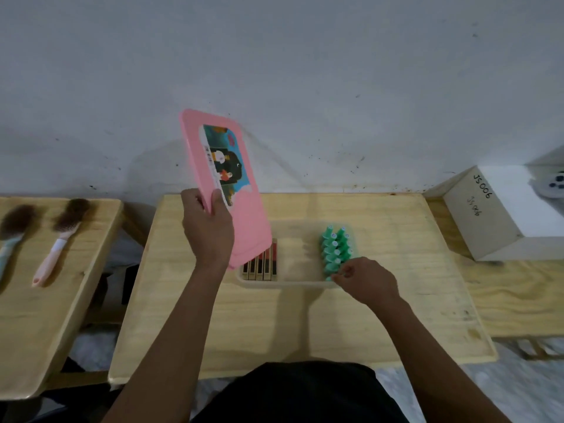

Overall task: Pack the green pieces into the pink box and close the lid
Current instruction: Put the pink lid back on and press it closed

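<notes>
The left hand (209,236) grips the pink lid (225,178) by its near edge, thumb on the pictured face and fingers curled behind. It holds the lid raised and tilted, with the lower corner hanging over the left end of the box (287,283). The box lies open on the table (305,325), just beyond both hands. A row of dark and red sticks (262,265) stands at its left end, partly hidden by the lid. The green pieces (335,251) are packed in rows at its right end. The right hand (366,279) sits at the box's near right corner, its curled fingertips pinching the nearest green piece. Two brushes (65,236) lie on a separate table to the left, and a white carton (494,215) stands at the far right.
</notes>
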